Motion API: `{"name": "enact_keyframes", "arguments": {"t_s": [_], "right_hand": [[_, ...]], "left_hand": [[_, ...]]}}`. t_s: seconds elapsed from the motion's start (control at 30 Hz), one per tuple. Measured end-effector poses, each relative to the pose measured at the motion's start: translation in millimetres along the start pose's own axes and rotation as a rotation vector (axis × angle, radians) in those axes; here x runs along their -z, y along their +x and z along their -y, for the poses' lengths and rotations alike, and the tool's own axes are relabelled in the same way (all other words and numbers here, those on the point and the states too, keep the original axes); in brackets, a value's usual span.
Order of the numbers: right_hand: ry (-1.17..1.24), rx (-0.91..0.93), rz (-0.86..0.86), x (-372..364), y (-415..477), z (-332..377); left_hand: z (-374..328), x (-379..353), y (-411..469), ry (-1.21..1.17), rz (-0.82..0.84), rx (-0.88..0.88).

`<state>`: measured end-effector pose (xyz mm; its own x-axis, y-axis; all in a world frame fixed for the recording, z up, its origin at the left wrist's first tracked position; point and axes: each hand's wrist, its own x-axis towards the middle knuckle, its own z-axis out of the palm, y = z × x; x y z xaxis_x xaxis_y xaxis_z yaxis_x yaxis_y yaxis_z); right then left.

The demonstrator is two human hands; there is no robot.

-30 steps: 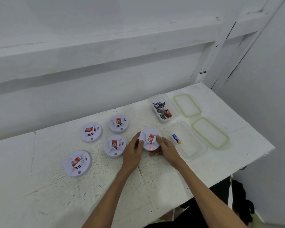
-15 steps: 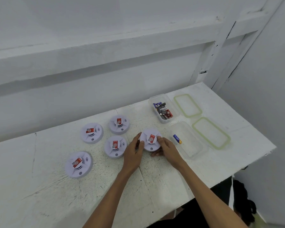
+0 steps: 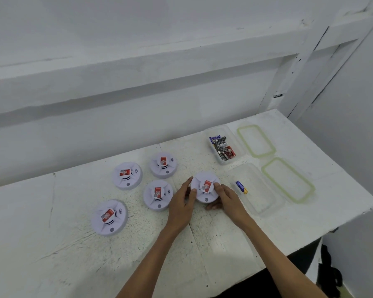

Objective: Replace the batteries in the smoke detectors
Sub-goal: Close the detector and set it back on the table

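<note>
Five smoke detectors (image 3: 158,194) face-up on the desk (image 3: 52,254), rightmost detector (image 3: 205,186) gripped at its rim by left hand (image 3: 181,204) and right hand (image 3: 227,198); likely risks: slipping under uneven twist, cracked cover, confusion with loose battery (image 3: 241,187) nearby.

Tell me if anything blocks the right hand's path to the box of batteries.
Nothing visible does. Only bare table lies between the right hand, gripping the detector, and the battery box; the near container sits off to the right.
</note>
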<state>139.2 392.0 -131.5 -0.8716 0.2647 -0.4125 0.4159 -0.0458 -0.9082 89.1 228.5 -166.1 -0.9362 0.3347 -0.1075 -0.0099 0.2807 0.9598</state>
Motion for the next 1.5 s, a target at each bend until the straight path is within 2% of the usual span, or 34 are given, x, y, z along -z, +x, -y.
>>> {"name": "enact_keyframes", "arguments": {"t_s": [0.5, 0.63, 0.77, 1.07, 1.4, 1.5], "right_hand": [[0.033, -0.027, 0.037, -14, 1, 26], [-0.005, 0.014, 0.088, -39, 14, 49], [-0.092, 0.058, 0.128, -81, 26, 72], [-0.144, 0.135, 0.258, -194, 34, 112], [-0.621, 0.268, 0.347, -295, 50, 100], [-0.649, 0.250, 0.365, -306, 52, 93]], "left_hand": [[-16, 19, 3, -0.100, -0.005, 0.091], [-27, 53, 10, -0.127, -0.086, 0.070], [-36, 93, 14, -0.167, -0.247, 0.101], [-36, 210, -10, -0.106, -0.475, 0.052], [17, 277, -30, -0.066, -0.628, 0.257], [24, 283, -31, -0.041, -0.654, 0.295]]}}
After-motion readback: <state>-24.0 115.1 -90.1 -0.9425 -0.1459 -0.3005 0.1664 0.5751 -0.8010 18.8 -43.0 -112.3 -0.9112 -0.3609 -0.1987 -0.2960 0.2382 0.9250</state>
